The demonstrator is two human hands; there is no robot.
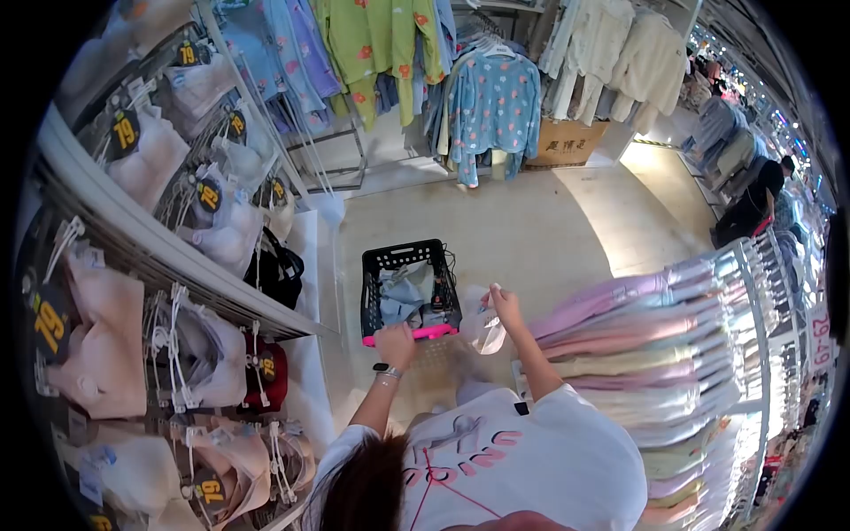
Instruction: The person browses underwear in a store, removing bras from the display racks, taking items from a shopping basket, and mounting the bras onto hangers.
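One left hand (397, 347) curled around the bright-pink handle (434, 332) of a black perforated plastic basket (403, 253) holding pale-blue cloth (403, 296). Just right of the basket, the right hand (506, 307) pinched a whitish, beige-tinged item (488, 334), its form unclear.

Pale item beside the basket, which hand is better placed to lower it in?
Probably the right hand: it holds the pale item; the left hand grips the pink handle of the basket.

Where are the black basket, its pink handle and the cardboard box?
Black basket (400, 256), head view, far wall.
Pink handle (435, 332), head view, bare right part.
Cardboard box (567, 145), head view, front face.
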